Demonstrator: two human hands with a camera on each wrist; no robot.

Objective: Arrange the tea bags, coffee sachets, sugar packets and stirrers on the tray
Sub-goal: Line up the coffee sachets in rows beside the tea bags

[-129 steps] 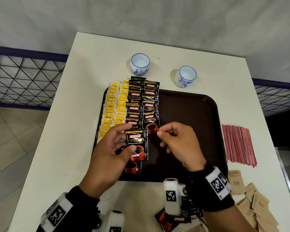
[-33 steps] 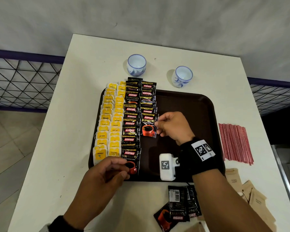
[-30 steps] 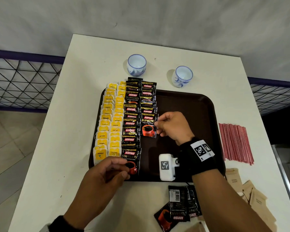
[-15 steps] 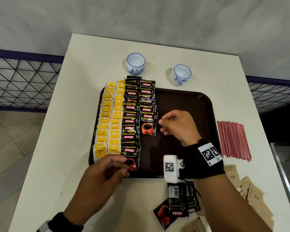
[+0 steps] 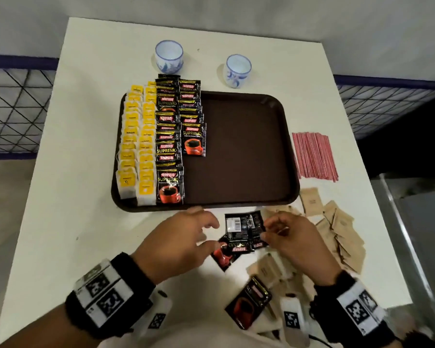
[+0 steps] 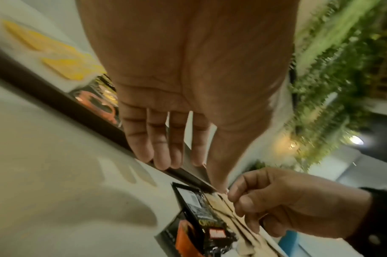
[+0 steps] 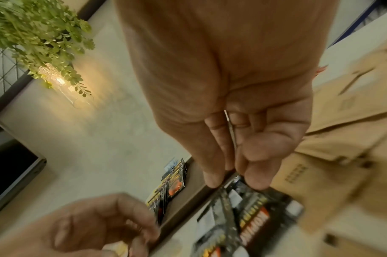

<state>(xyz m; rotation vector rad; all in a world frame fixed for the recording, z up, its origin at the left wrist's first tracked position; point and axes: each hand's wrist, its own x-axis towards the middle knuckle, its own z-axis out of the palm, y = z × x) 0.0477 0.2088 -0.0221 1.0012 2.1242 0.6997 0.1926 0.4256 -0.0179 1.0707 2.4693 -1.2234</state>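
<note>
Tea bags point(image 5: 136, 144) and two columns of coffee sachets point(image 5: 177, 136) fill the tray point(image 5: 249, 146) at centre left. Stirrers point(image 5: 314, 154) and sugar packets point(image 5: 337, 229) wait on the surface at right. Left hand point(image 5: 183, 242) hovers loosely spread, holding nothing; right hand point(image 5: 291, 237) pinches loose sachets point(image 5: 244, 227) at lower centre.

- Tray point(image 5: 246, 151): dark brown, rectangular, its right part bare.
- Tea bags point(image 5: 136, 146): yellow-tagged, two overlapping rows along the tray's left edge.
- Coffee sachets point(image 5: 168, 146): black, two overlapping rows beside them; loose ones point(image 5: 244, 228) lie on the table.
- Sugar packets point(image 5: 342, 232): tan, scattered right of those.
- Stirrers point(image 5: 313, 155): red bundle beside the tray.
</note>
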